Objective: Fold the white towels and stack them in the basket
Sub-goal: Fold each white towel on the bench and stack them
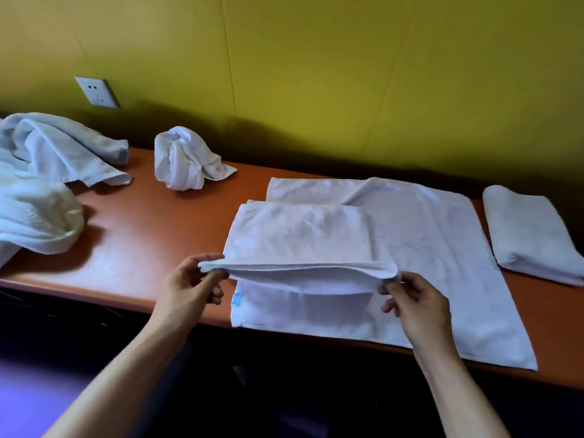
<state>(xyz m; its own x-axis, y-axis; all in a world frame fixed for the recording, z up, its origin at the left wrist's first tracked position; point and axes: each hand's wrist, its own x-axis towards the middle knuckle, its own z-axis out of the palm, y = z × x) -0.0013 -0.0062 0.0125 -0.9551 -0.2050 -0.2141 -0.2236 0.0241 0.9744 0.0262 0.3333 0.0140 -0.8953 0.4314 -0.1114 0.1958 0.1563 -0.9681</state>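
Observation:
A white towel [420, 248] lies spread on the orange table [142, 235]. Its left part is doubled over, and that flap [297, 235] is lifted off the layer beneath. My left hand [192, 286] pinches the flap's near left corner. My right hand [414, 301] pinches its near right corner. A small blue tag [236, 299] shows on the lower layer near the table's front edge. One folded white towel [531, 235] rests at the far right. No basket is in view.
A crumpled white towel [186, 159] sits at the back middle, and a pile of loose white towels [41, 172] covers the left end. A wall socket [96, 91] is on the yellow wall behind. Below the table's front edge it is dark.

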